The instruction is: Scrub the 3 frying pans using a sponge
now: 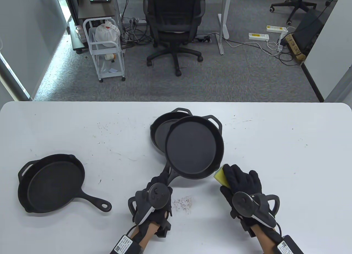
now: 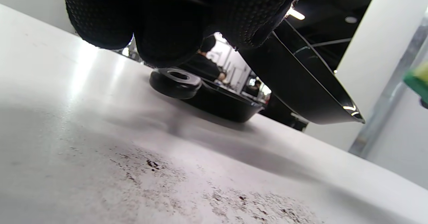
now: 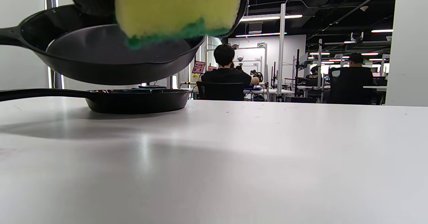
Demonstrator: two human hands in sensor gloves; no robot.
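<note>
My left hand (image 1: 159,186) grips the handle of a black frying pan (image 1: 194,146) and holds it lifted above the table, tilted; from the right wrist it shows as the raised pan (image 3: 100,60). Under and behind it a second pan (image 1: 159,130) lies flat on the table, seen low as the flat pan (image 3: 133,100), and its handle end (image 2: 175,82) lies by my left fingers. A third pan (image 1: 51,182) rests at the left. My right hand (image 1: 236,179) holds a yellow and green sponge (image 1: 221,177) just off the lifted pan's near right rim; close up the sponge (image 3: 177,10) hangs above the table.
The white table (image 1: 275,155) bears dark crumbs (image 1: 183,203) between my hands and faint specks at centre left. Beyond the far edge stand an office chair (image 1: 174,25) and a white cart (image 1: 106,49). People sit at desks in the distance.
</note>
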